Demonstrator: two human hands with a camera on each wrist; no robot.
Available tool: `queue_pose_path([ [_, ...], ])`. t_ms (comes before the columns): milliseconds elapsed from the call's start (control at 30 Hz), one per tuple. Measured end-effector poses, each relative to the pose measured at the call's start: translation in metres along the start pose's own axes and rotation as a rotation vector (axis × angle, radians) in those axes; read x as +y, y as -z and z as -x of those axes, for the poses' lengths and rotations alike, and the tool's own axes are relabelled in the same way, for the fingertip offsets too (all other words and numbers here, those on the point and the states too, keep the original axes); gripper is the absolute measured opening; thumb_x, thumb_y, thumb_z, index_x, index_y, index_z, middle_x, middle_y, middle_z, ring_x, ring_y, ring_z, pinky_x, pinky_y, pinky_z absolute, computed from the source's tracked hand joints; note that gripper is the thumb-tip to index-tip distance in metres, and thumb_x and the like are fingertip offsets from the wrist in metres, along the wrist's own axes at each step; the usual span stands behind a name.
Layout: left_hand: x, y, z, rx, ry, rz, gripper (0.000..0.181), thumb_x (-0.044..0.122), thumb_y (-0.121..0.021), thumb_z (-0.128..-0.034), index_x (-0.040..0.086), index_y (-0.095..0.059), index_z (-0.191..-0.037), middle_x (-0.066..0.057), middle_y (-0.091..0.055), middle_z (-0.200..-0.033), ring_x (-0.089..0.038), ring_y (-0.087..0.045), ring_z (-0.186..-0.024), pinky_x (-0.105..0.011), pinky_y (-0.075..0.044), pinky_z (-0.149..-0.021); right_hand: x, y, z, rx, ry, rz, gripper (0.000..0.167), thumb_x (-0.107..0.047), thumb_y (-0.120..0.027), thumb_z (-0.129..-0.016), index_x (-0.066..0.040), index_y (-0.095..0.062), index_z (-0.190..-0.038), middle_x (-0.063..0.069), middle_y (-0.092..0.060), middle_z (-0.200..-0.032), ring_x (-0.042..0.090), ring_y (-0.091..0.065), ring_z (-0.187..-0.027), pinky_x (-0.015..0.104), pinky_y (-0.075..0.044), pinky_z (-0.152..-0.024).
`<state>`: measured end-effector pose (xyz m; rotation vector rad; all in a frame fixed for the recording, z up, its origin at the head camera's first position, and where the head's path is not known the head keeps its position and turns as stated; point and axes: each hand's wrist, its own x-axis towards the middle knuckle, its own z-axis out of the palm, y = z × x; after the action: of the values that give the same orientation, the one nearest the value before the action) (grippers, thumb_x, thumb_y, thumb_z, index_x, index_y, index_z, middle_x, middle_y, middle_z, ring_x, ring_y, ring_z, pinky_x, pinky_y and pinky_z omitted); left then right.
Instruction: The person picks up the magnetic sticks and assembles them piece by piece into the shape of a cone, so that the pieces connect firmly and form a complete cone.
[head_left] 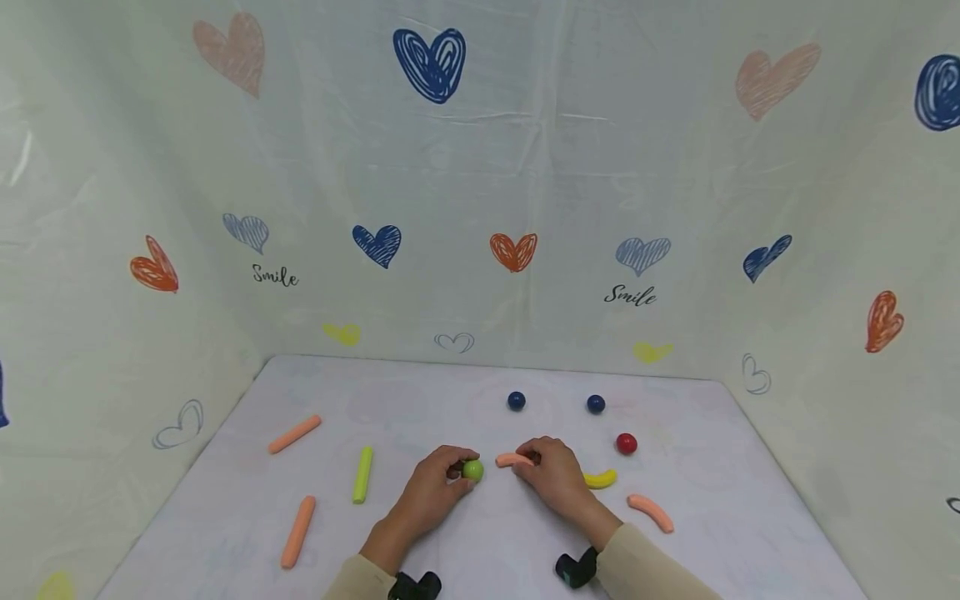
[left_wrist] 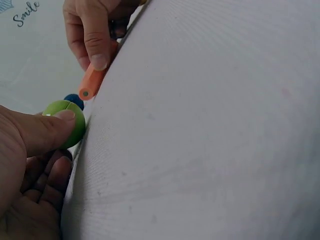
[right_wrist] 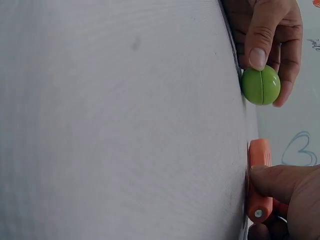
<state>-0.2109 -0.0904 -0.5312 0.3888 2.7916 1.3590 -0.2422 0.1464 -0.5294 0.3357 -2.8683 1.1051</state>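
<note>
The left hand (head_left: 432, 492) pinches a green ball (head_left: 472, 470) between thumb and fingers at the middle of the table. Just right of it, the right hand (head_left: 557, 477) holds a short orange curved piece (head_left: 510, 459) by its right part, its left end pointing toward the ball. Ball and piece are apart. In the left wrist view the thumb lies over the green ball (left_wrist: 71, 125), with the orange piece (left_wrist: 90, 84) beyond. The right wrist view shows the right thumb pressed on the orange piece (right_wrist: 259, 200), which lies along the tabletop.
Two dark blue balls (head_left: 516, 401) (head_left: 596, 404) lie toward the back, and a red ball (head_left: 626, 443) to the right. A yellow curved piece (head_left: 602, 479) is beside the right hand, another orange curved piece (head_left: 651, 512) further right. Orange sticks (head_left: 295, 434) (head_left: 298, 532) and a yellow-green stick (head_left: 362, 475) lie left.
</note>
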Motion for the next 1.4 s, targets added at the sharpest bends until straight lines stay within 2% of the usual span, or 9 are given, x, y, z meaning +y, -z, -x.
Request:
queue_pose_path([
  [167, -0.002, 0.0, 0.001, 0.011, -0.045, -0.004, 0.037, 0.007, -0.08, -0.0923, 0.013, -0.072, -0.128, -0.001, -0.069, -0.121, -0.012, -0.063, -0.102, -0.029, -0.056, -0.087, -0.006, 0.0, 0.001, 0.005, 0.008, 0.0, 0.017, -0.022, -0.084, -0.09, -0.013, -0.08, -0.103, -0.003, -0.073, -0.095, 0.014, -0.058, -0.088, 0.032, -0.051, -0.077],
  [300, -0.002, 0.0, 0.0, 0.015, -0.054, -0.005, 0.037, 0.007, -0.08, -0.092, 0.013, -0.072, -0.128, 0.0, -0.069, -0.121, -0.012, -0.064, -0.102, -0.029, -0.056, -0.087, -0.011, -0.001, 0.002, -0.003, -0.002, -0.002, 0.017, -0.025, -0.085, -0.09, -0.014, -0.079, -0.102, -0.003, -0.072, -0.095, 0.015, -0.057, -0.089, 0.032, -0.049, -0.077],
  [533, -0.001, -0.002, 0.0, 0.019, -0.036, -0.008, 0.036, 0.008, -0.081, -0.092, 0.015, -0.071, -0.125, 0.004, -0.069, -0.12, -0.011, -0.064, -0.103, -0.029, -0.057, -0.089, -0.016, -0.004, 0.004, -0.015, -0.024, 0.02, 0.016, -0.027, -0.085, -0.09, -0.016, -0.079, -0.1, -0.005, -0.069, -0.09, 0.013, -0.052, -0.085, 0.03, -0.045, -0.074],
  [833, 0.0, -0.004, 0.001, 0.038, -0.055, -0.004, 0.035, 0.007, -0.081, -0.0913, 0.015, -0.071, -0.124, 0.003, -0.07, -0.119, -0.013, -0.065, -0.103, -0.032, -0.057, -0.088, -0.017, -0.006, 0.006, -0.032, -0.008, 0.014, 0.015, -0.025, -0.085, -0.089, -0.016, -0.078, -0.1, -0.004, -0.067, -0.09, 0.014, -0.051, -0.085, 0.03, -0.043, -0.073],
  [1233, -0.001, -0.005, 0.001, 0.05, -0.067, 0.002, 0.035, 0.007, -0.082, -0.0906, 0.015, -0.071, -0.123, 0.002, -0.069, -0.117, -0.012, -0.064, -0.1, -0.03, -0.056, -0.085, -0.016, -0.005, 0.008, -0.033, -0.022, -0.052, 0.016, -0.025, -0.085, -0.088, -0.016, -0.078, -0.1, -0.002, -0.068, -0.095, 0.016, -0.054, -0.09, 0.036, -0.045, -0.08],
  [1400, 0.001, -0.007, 0.0, 0.064, -0.042, -0.016, 0.036, 0.005, -0.082, -0.0898, 0.016, -0.071, -0.122, 0.003, -0.064, -0.114, -0.009, -0.06, -0.097, -0.027, -0.054, -0.083, -0.015, -0.006, 0.009, -0.042, -0.033, -0.055, 0.02, -0.026, -0.085, -0.088, -0.015, -0.078, -0.102, -0.002, -0.069, -0.096, 0.016, -0.053, -0.09, 0.035, -0.045, -0.079],
])
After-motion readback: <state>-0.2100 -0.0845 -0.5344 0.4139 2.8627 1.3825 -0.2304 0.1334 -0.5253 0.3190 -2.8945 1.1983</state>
